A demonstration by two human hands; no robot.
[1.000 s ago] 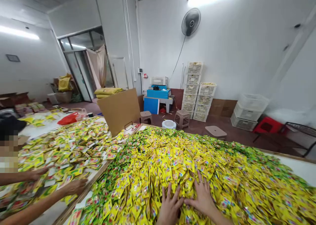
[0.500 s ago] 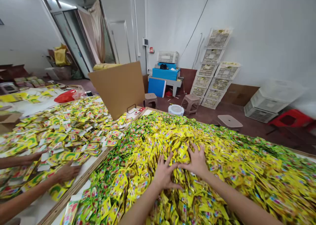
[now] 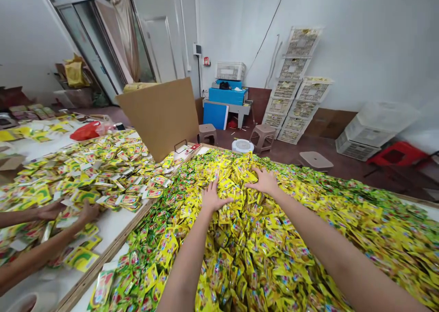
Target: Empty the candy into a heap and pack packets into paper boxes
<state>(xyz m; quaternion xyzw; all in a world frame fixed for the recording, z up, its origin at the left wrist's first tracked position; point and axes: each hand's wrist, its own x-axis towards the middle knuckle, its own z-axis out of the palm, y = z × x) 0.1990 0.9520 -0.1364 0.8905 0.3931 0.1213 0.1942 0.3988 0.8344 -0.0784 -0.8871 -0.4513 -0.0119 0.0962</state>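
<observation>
Yellow packets [image 3: 226, 266], saw in one big heap over the near table [image 3: 423, 210], directly before the person and spreading far to the right. Had the left hand [image 3: 211, 197] laid on the upper part of this heap, with fingers spread apart and thumb pointing to the right. Had the right hand [image 3: 264, 180] slightly farther forward and more to the right, also with fingers wide apart, against the same heap. Could see more of the yellow packets between the two hands; could not tell about anything hidden below the palms.

Noticed green packets [image 3: 147, 236] along the left side of the heap and along its far edge. Saw a wooden strip [image 3: 109, 255] at the left of these, and beyond it many printed packs [image 3: 128, 201] scattered. Found among them a co-worker's hands [image 3: 88, 213]; could not tell clearly their hold. Observed a tilted cardboard sheet [image 3: 161, 115] near the far end of the strip, and to its left a red bag [image 3: 85, 130]. Saw farther back some stools [image 3: 207, 131], and white crates [image 3: 298, 65] stacked by the wall [image 3: 360, 51]
</observation>
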